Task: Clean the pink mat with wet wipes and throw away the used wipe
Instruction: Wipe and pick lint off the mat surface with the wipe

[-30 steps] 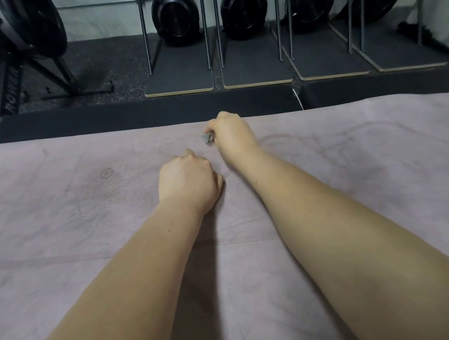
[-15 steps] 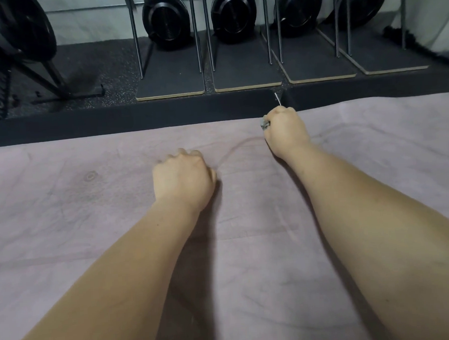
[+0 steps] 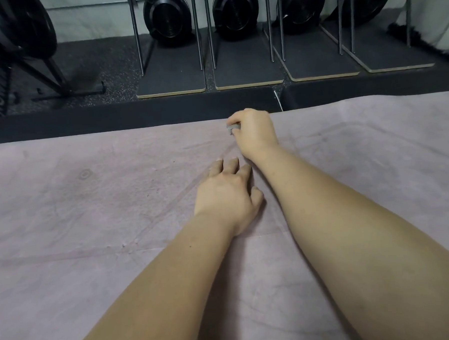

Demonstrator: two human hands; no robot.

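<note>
The pink mat (image 3: 90,216) fills the lower two thirds of the view, marked with dark smudges and curved streaks. My right hand (image 3: 255,134) is near the mat's far edge, its fingers curled round a small grey crumpled wipe (image 3: 233,128) pressed against the mat; only a corner of the wipe shows. My left hand (image 3: 227,193) rests flat on the mat just in front of it, fingers straight and spread, holding nothing.
Beyond the mat's far edge lies dark rubber flooring (image 3: 95,64). Several black platforms with upright metal rods (image 3: 171,66) and round black machines (image 3: 167,16) stand at the back. A black frame (image 3: 43,65) sits at the far left.
My right hand has slid the wipe back left along the far edge after going right. My left hand has uncurled from a fist to flat fingers on the mat.
</note>
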